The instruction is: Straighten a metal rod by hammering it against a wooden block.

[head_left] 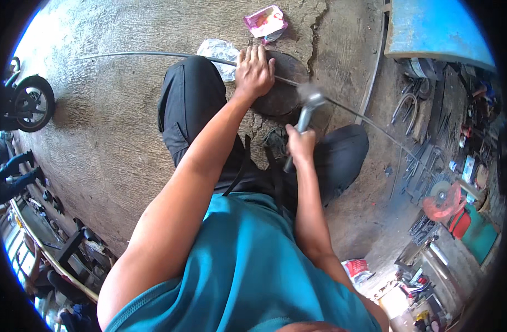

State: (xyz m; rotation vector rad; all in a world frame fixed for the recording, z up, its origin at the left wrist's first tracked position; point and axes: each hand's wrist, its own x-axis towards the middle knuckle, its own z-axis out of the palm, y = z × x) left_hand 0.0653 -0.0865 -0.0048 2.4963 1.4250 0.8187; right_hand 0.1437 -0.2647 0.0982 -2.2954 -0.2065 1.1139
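A long thin metal rod (148, 53) runs across in front of me, over a dark round block (289, 69) on the ground. My left hand (254, 74) presses down on the rod at the block's left side, fingers laid across it and thumb apart. Gripped by its handle in my right hand (301, 145) is a hammer (306, 116). Its head is smeared by motion and overlaps the rod near the block's right edge, so contact cannot be told. My knees are bent on either side of the block.
Beyond the block lie a clear plastic bag (217, 51) and a pink wrapper (266, 23). Metal pieces, tools and a red-guarded disc machine (441, 199) crowd the right. A blue panel (439, 27) stands far right. Left are a wheel (33, 104) and other people's legs (15, 166).
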